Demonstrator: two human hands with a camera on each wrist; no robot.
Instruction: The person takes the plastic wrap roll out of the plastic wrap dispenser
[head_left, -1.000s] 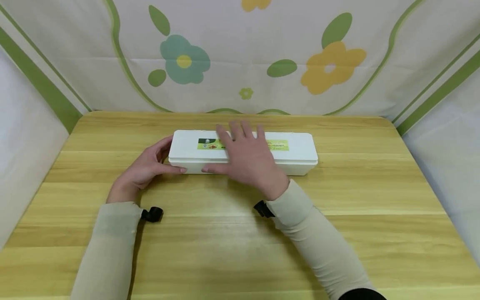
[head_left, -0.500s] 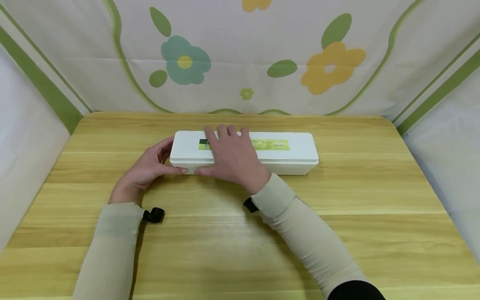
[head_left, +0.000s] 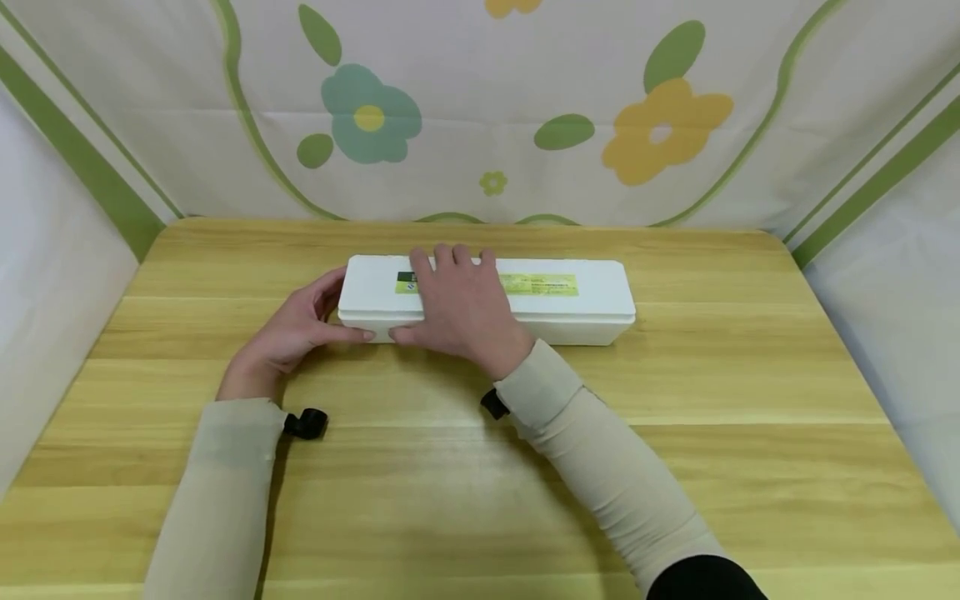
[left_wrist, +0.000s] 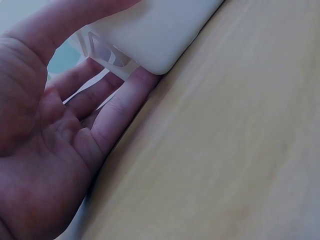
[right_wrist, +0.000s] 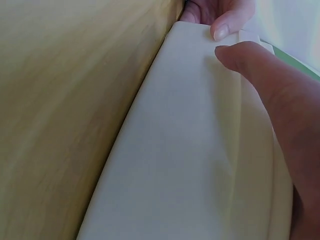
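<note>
Right fingers (head_left: pixel 450 260) laid together across lid of long white box (head_left: pixel 570 310), tips reaching far edge. Right thumb (right_wrist: pixel 260 62) pressed against near front wall, just under lid rim. Right hand (head_left: pixel 463 310) arched over left portion of box, curled round its width, covering part of green-and-yellow label (head_left: pixel 543 285).

Left thumb (head_left: pixel 347 333) lying along near front wall at box's left end, tip close to right thumb tip, the two nearly meeting in right wrist view. Left fingers (left_wrist: pixel 117 107) slightly spread, lying along table beside box's end; index tip right at rounded lower corner. Whether tip sits under the corner: cannot tell. Left hand (head_left: pixel 288 333) cupped round left end of box, thumb to the front, fingers round the end.

Box lying lengthwise across table (head_left: pixel 750 400), left to right, toward far half, centre. Lid on, seated flat. Bottom resting on wood as far as head view shows; left wrist view shows ribbed underside edge near corner.

Both forearms in beige sleeves (head_left: pixel 600 458), right one ending in dark cuff at lower frame edge. Small black wrist mount (head_left: pixel 306 423) at left wrist, another (head_left: pixel 493 403) at right.

Table pale yellow wood grain, rounded far corners. Cloth backdrop (head_left: pixel 480 108) behind and at sides: white, green stripes, teal flower, yellow flower, green leaves.
</note>
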